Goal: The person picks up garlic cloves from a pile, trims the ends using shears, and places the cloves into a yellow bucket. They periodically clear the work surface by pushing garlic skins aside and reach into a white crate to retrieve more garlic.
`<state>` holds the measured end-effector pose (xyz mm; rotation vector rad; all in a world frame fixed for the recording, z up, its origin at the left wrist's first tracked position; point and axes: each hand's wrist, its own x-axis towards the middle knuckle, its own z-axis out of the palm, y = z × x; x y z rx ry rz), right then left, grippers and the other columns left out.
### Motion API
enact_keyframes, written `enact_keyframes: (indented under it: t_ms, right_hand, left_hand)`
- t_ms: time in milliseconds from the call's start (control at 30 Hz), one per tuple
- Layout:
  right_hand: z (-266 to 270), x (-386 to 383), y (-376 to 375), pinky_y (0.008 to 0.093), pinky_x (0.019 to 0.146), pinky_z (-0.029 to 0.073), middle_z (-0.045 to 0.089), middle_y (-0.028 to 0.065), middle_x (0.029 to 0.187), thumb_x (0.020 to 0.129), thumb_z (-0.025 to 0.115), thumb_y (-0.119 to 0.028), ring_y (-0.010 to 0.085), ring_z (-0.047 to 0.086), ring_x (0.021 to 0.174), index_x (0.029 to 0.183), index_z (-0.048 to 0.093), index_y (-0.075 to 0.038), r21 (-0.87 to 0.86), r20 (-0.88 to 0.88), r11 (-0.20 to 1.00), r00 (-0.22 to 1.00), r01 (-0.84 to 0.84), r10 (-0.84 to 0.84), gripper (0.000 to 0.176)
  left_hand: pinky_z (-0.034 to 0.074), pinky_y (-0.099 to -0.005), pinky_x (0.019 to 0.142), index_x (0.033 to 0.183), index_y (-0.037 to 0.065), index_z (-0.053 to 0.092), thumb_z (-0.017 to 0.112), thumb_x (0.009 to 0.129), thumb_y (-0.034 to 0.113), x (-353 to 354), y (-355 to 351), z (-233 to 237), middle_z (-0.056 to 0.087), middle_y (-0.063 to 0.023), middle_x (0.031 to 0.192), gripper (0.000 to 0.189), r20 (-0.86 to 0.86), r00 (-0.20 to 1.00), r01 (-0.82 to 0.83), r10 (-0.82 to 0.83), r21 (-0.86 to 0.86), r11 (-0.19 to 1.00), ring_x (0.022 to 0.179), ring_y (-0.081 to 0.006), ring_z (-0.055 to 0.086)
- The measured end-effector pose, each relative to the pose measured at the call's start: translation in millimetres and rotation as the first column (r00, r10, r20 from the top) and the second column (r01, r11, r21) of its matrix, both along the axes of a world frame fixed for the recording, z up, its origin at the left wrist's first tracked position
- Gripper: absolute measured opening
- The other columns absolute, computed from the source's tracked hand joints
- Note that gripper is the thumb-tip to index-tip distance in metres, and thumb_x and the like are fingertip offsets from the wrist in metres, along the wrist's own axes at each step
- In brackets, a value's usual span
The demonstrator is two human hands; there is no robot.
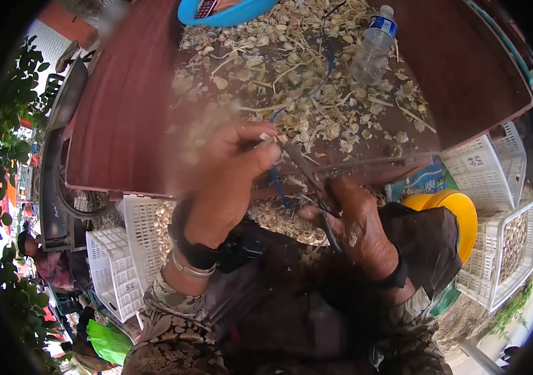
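Note:
My left hand point(226, 178) pinches a small whitish garlic clove point(266, 137) between thumb and forefinger, over the edge of a dark red table. In my right hand point(360, 228) is a pair of dark scissors point(304, 165), fingers through the handles. The blades point up and left, their tips right at the pinched clove. Dry garlic skins and stalks point(316, 119) are scattered on the table beyond both hands. Below the table edge, between my wrists, lies a heap of pale garlic cloves point(291, 224), partly hidden by my hands.
A clear plastic bottle point(374, 50) lies among the skins, and a blue basin point(229, 14) sits at the far side. White crates point(111, 265) stand at the left; another crate point(507, 250) with garlic stands right, beside a yellow bucket point(457, 209). A person point(60, 265) is at far left.

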<state>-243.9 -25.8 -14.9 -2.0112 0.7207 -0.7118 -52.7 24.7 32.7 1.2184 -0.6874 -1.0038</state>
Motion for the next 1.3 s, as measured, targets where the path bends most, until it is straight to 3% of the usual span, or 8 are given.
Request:
enact_keyframes:
  t_ms: [200,333,467,600,667,733,833,1300]
  right_hand:
    - [10.5,-13.8,10.6,0.0314,0.053,0.037,0.05,0.0072,0.069,0.086,0.067,-0.035,0.0156,0.048,0.059,0.086,0.056,0.002,0.545,0.175,0.808,0.973,-0.225,0.153,0.038]
    - [40.8,-22.9,31.2,0.027,0.057,0.04,0.055,0.0038,0.077,0.087,0.065,-0.033,0.0116,0.051,0.066,0.095,0.059,0.003,0.66,0.43,0.727,0.889,-0.188,-0.16,0.037]
    - [89.4,-25.4,13.1,0.0214,0.057,0.045,0.062,0.015,0.092,0.077,0.062,-0.067,0.0164,0.06,0.073,0.124,0.041,0.006,0.018,0.748,0.959,0.641,-0.283,0.175,0.09]
    - [135.2,-36.0,4.9,0.0211,0.057,0.044,0.061,0.0141,0.095,0.077,0.062,-0.064,0.0154,0.059,0.072,0.126,0.04,0.005,-0.345,0.711,0.88,0.522,-0.326,0.472,0.087]
    - [143.8,-41.8,5.4,0.021,0.057,0.044,0.06,0.0137,0.096,0.077,0.063,-0.063,0.0149,0.058,0.072,0.126,0.04,0.005,-0.379,0.699,0.86,0.503,-0.343,0.509,0.086]
    - [150.7,-46.0,1.6,0.0208,0.057,0.044,0.06,0.0133,0.098,0.078,0.063,-0.061,0.0145,0.058,0.072,0.127,0.04,0.004,-0.4,0.68,0.842,0.498,-0.363,0.538,0.085]
    - [159.1,-51.4,2.0,0.0207,0.057,0.044,0.059,0.0126,0.1,0.078,0.064,-0.059,0.0137,0.057,0.071,0.128,0.039,0.003,-0.419,0.651,0.819,0.499,-0.392,0.572,0.084]
    - [186.9,-61.0,-18.6,0.0198,0.056,0.042,0.055,0.0096,0.112,0.08,0.066,-0.049,0.0104,0.054,0.068,0.133,0.036,-0.001,-0.453,0.689,0.865,0.53,-0.218,0.495,0.078]
  left_hand:
    - [0.048,-0.0261,0.079,0.103,0.0,0.058,0.065,0.084,0.001,-1.1,11.0,-5.3,0.06,-0.0089,0.105,0.021,-0.096,0.995,0.027,-0.035,-0.088,0.996,0.089,-0.0136,0.058]
    - [0.048,-0.0248,0.073,0.099,0.0,0.061,0.063,0.085,0.0,14.7,47.7,10.4,0.062,-0.0077,0.099,0.014,0.536,0.834,-0.13,0.128,-0.035,0.991,0.081,-0.0117,0.058]
    - [0.048,-0.0243,0.068,0.102,-0.002,0.061,0.063,0.084,0.004,72.4,125.8,-6.4,0.063,-0.0018,0.079,0.019,0.608,0.734,-0.335,0.303,-0.064,0.94,0.074,-0.0101,0.058]
    - [0.043,-0.0342,0.09,0.11,-0.004,0.058,0.061,0.079,-0.004,160.2,236.8,-67.0,0.061,-0.0148,0.105,0.032,0.951,-0.265,-0.674,-0.16,-0.064,0.736,0.101,-0.0254,0.057]
    - [0.037,-0.0389,0.098,0.113,-0.003,0.057,0.06,0.077,-0.005,162.8,252.9,-66.6,0.056,-0.0178,0.114,0.036,0.978,-0.195,-0.629,-0.072,-0.068,0.774,0.11,-0.0312,0.051]
    - [0.041,-0.0374,0.095,0.115,-0.004,0.055,0.061,0.078,-0.003,144.6,246.1,-51.2,0.058,-0.0155,0.113,0.037,0.95,0.302,-0.594,0.083,0.12,0.796,0.105,-0.0268,0.054]
    - [0.049,-0.0291,0.076,0.103,-0.001,0.06,0.056,0.085,-0.005,115.6,199.6,-38.6,0.061,-0.01,0.107,0.019,0.774,0.592,-0.425,0.223,0.065,0.903,0.085,-0.018,0.059]
    - [0.04,-0.0405,0.099,0.106,-0.001,0.061,0.056,0.082,0.01,26.5,-35.0,-38.9,0.056,-0.0179,0.122,0.027,0.93,0.324,0.268,-0.172,0.084,0.96,0.115,-0.0361,0.052]
